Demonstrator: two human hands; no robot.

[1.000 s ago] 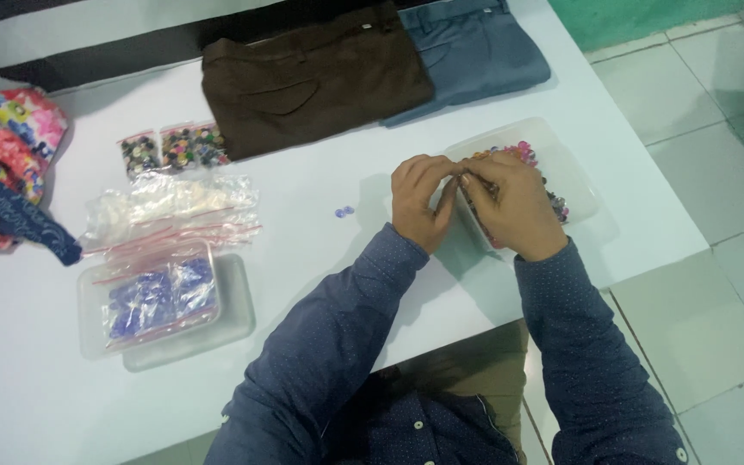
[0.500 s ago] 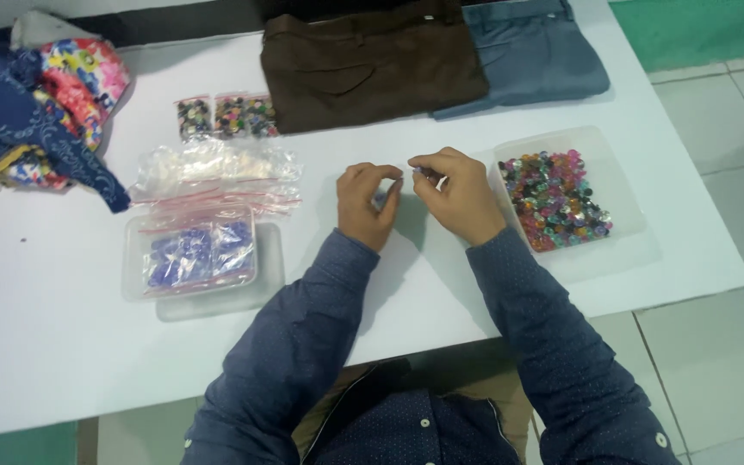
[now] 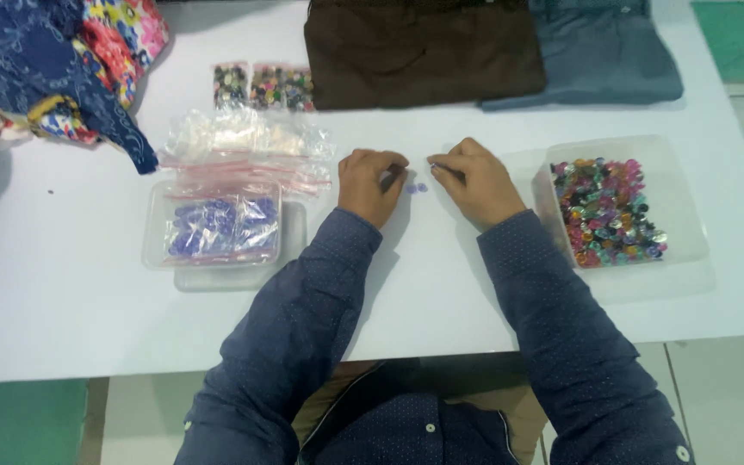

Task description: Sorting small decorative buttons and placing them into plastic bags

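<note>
My left hand (image 3: pixel 372 181) rests on the white table (image 3: pixel 71 284) with its fingers curled, fingertips just left of two small purple buttons (image 3: pixel 416 188). My right hand (image 3: pixel 475 179) lies to the right of them and pinches the edge of a small clear bag (image 3: pixel 443 165) between thumb and forefinger. The two hands are apart, with the buttons loose on the table between them. A clear tray (image 3: pixel 686 172) full of mixed coloured buttons (image 3: pixel 609 211) stands right of my right hand.
Left of my hands is a clear tray (image 3: pixel 290 258) holding bags of purple buttons (image 3: pixel 217 228), with a heap of empty zip bags (image 3: pixel 243 142) behind it. Small packs of mixed buttons (image 3: pixel 260 86), folded brown (image 3: pixel 424 52) and blue-grey (image 3: pixel 596 52) garments and a flowered cloth (image 3: pixel 62 60) lie at the back.
My hands have come away from the tray of coloured buttons to the middle of the table and parted. The view has shifted, so everything sits further right.
</note>
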